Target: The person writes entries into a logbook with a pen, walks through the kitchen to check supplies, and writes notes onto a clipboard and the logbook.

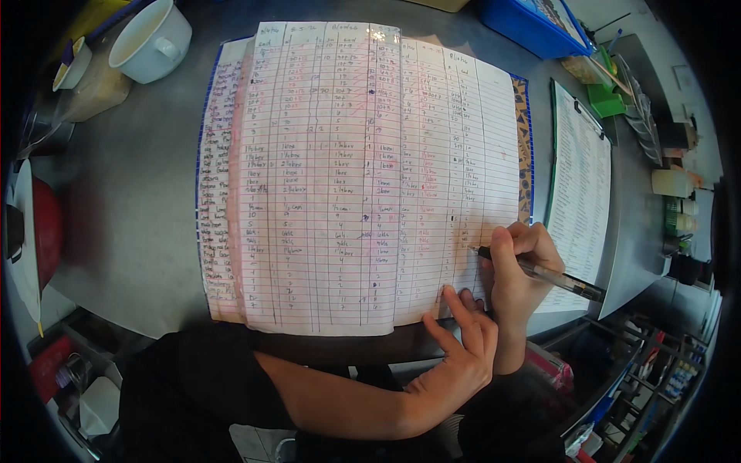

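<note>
An open ledger book (332,193), its ruled pages full of handwritten columns, lies on the metal table. My right hand (521,270) grips a pen (559,279) with a dark tip and clear barrel. The tip is at the right-hand page, by the last filled column. Below and left of it, my left hand (463,339) rests at the page's lower edge. Its fingers are apart, with fingertips on the paper, and it holds nothing. The left forearm crosses in front of the book's bottom edge.
A clipboard (579,185) with a printed list lies right of the ledger. At the upper left stand a white cup (150,42) and a small bowl (72,65). A blue bin (532,27) is at the back right. A red-and-white round object (38,224) sits at the left edge.
</note>
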### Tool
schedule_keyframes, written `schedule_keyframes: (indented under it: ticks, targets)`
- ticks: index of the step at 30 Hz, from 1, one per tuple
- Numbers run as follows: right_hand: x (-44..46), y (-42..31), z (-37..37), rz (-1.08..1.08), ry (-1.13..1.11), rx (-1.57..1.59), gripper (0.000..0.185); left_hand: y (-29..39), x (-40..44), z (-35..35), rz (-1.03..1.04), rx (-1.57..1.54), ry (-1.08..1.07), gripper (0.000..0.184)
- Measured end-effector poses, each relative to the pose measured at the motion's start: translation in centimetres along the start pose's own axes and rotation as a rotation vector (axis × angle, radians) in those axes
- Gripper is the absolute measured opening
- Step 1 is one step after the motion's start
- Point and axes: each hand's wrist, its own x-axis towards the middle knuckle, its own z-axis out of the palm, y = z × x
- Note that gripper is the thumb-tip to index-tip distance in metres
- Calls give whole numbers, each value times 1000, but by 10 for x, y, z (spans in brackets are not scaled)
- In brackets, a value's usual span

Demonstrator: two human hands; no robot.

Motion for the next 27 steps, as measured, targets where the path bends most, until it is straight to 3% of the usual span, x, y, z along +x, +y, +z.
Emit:
schedule_keyframes:
  ticks: [27]
  targets:
    - [0, 0, 1, -5, 6, 60, 29, -2, 0, 0, 17, 25, -13, 40]
